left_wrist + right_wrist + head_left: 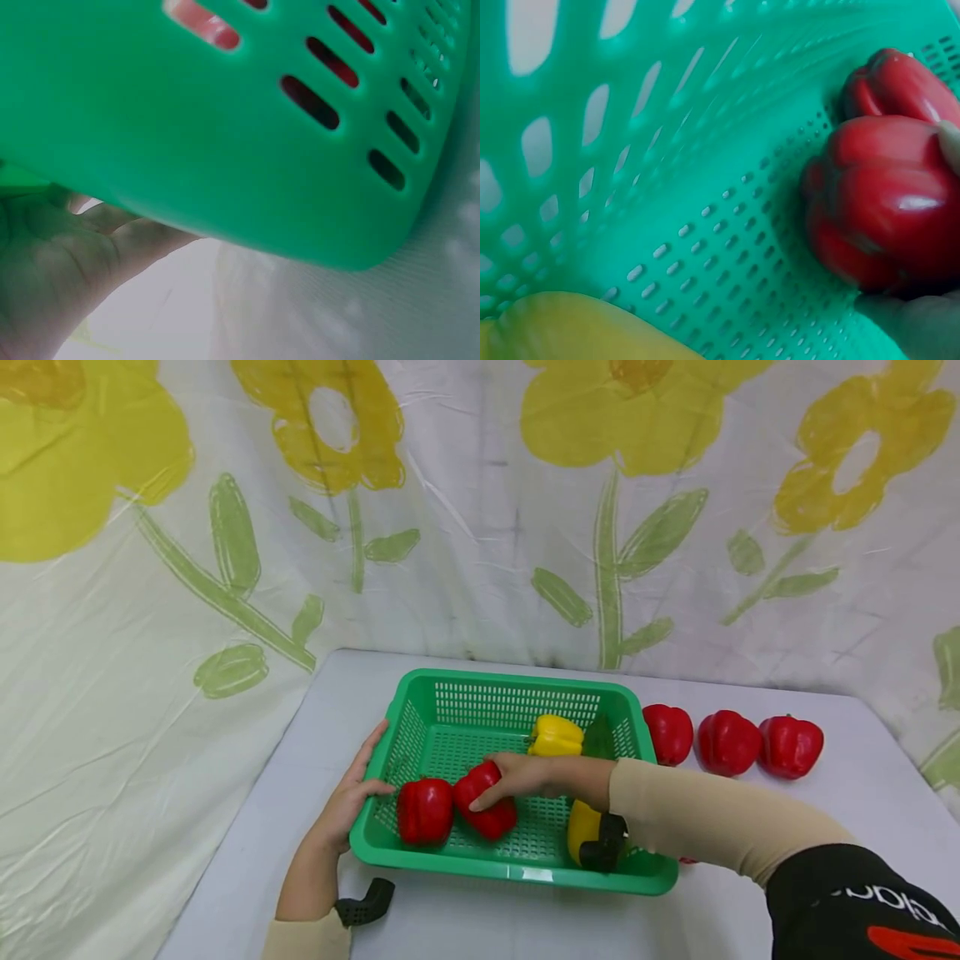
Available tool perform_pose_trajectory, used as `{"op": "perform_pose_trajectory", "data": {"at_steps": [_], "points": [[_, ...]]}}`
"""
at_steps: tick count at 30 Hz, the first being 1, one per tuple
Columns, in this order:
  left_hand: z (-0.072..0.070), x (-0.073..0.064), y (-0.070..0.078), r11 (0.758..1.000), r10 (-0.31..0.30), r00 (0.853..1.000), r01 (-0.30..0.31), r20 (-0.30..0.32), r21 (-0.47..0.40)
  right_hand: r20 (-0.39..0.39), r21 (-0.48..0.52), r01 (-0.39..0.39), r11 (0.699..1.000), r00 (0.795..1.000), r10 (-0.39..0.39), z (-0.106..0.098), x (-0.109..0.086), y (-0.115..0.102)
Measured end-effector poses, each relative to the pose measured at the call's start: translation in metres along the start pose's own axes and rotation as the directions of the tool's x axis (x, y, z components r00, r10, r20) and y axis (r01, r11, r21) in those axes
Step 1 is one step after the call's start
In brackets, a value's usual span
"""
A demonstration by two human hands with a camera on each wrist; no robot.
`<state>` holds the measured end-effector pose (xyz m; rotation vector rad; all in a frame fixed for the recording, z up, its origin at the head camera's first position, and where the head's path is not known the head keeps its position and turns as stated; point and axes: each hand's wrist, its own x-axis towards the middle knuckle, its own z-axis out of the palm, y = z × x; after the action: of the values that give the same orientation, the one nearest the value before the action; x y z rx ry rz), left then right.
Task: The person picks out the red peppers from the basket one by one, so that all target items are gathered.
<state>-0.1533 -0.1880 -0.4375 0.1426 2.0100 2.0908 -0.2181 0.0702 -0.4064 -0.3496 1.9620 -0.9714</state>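
A green plastic basket (517, 871) with slotted walls stands on the table. At its left end my left hand (347, 802) holds the rim, thumb over the edge; the left wrist view shows the palm (56, 266) beside the outer wall. My right hand (522, 774) reaches inside and grips a red bell pepper (491, 821) close over the basket's floor, thumb on one side. Just left of it sits another red bell pepper (425, 812). A yellow bell pepper (557, 737) lies at the back right, beside a dark green vegetable (598, 739) partly hidden by my arm.
Three red bell peppers (728, 742) stand in a row on the table right of the basket. Another yellow pepper (581, 825) lies in the basket's front right, partly behind the black wrist camera (602, 847). A flowered cloth (465, 560) hangs behind the table.
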Motion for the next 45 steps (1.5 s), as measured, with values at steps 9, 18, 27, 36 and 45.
{"op": "perform_pose_trajectory", "data": {"at_steps": [9, 18, 27, 36, 45], "points": [[0.001, 0.000, 0.000, 1.000, 0.007, 1.000, -0.007, 0.008, -0.004, 0.019, 0.054, 0.028, 0.998, 0.999, -0.029, -0.002, 0.006, 0.003], [0.002, 0.000, 0.001, 1.000, -0.004, 1.000, 0.004, 0.007, -0.021, 0.025, 0.103, 0.007, 0.995, 1.000, -0.010, -0.003, 0.004, 0.004], [0.002, 0.001, 0.001, 0.999, -0.020, 1.000, 0.020, 0.005, -0.033, -0.004, 0.110, 0.007, 0.994, 1.000, -0.006, -0.010, -0.014, -0.004], [-0.001, 0.000, 0.002, 1.000, -0.004, 1.000, 0.004, -0.008, 0.009, -0.009, 0.182, 0.032, 0.983, 0.999, -0.031, -0.011, -0.036, -0.001], [0.000, 0.000, 0.001, 1.000, -0.002, 1.000, 0.002, 0.001, 0.009, -0.041, 0.298, 0.126, 0.946, 0.992, -0.119, -0.021, -0.068, 0.004]]}}
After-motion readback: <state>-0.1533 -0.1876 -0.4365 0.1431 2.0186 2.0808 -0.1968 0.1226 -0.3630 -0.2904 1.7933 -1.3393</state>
